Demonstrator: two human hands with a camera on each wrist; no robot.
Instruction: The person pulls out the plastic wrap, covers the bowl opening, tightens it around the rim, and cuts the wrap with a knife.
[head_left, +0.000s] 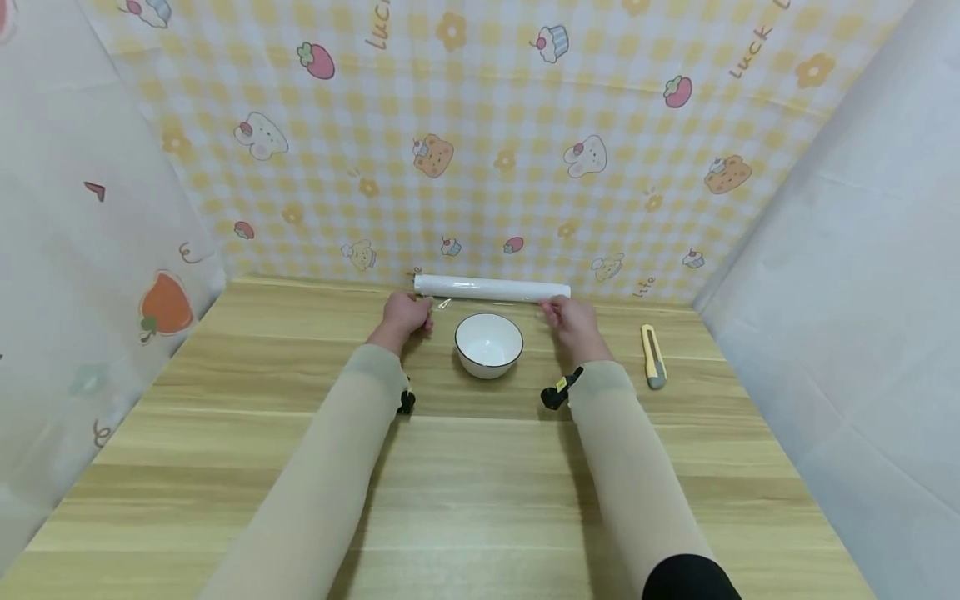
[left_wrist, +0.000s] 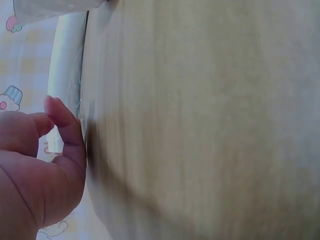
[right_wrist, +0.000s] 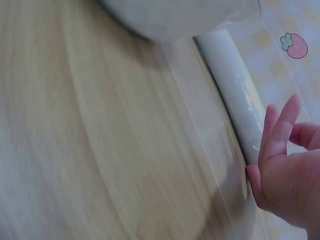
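A white roll of cling film [head_left: 491,288] lies along the back of the table against the wall. Clear film shows faintly along its front, with a small glint near the left end. My left hand [head_left: 407,312] is at the roll's left end, thumb and forefinger pinched together at the film. At the right end, my right hand [head_left: 573,323] has its thumb against the forefinger at the film, other fingers loosely bent; the film between the fingertips is hard to see. Between the hands and nearer me stands a white bowl [head_left: 489,342] with a dark rim, upright, nothing visible inside.
A yellow and grey utility knife [head_left: 653,357] lies on the wooden table [head_left: 480,500], right of the right hand. Behind the roll rises a yellow checked cloth wall [head_left: 480,200]. White cloth hangs at both sides.
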